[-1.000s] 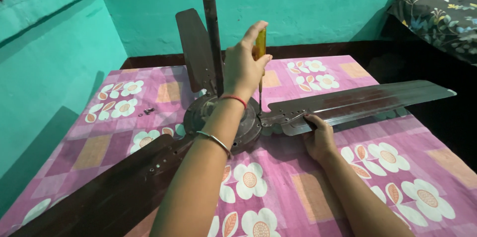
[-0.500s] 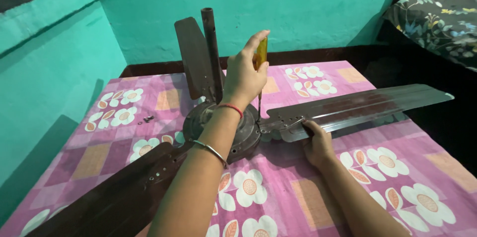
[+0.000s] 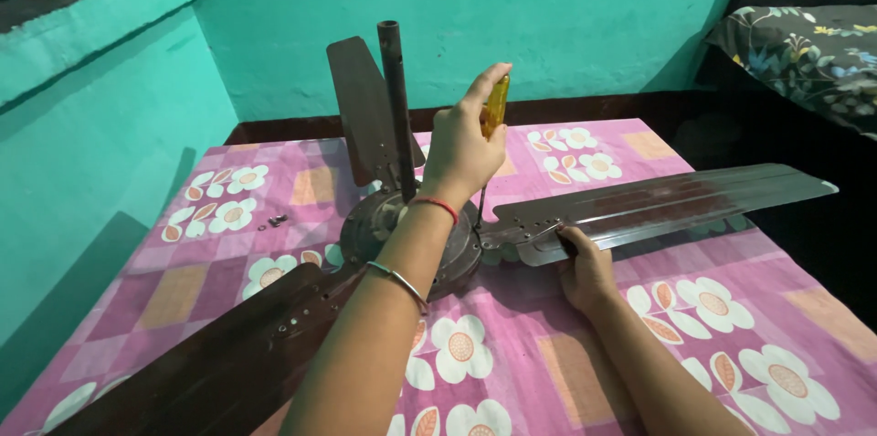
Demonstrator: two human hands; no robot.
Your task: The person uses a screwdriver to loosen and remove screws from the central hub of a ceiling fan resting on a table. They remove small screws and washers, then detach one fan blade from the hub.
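**Screwdriver upright at the hub of a ceiling fan**

A brown ceiling fan (image 3: 411,235) lies at the centre of the frame on a surface covered with a pink flowered cloth (image 3: 512,372); whether that is a desk or a bed I cannot tell. The left hand (image 3: 466,148), just above centre, is closed around the amber handle of a screwdriver (image 3: 493,107), which stands upright with its shaft pointing down to where the right-hand blade (image 3: 676,203) meets the hub. The right hand (image 3: 585,267), right of centre, is curled over the near edge of that blade, close to its root. The fan's rod (image 3: 395,98) rises just left of the left hand. Small screws (image 3: 274,221) lie on the cloth at middle left.
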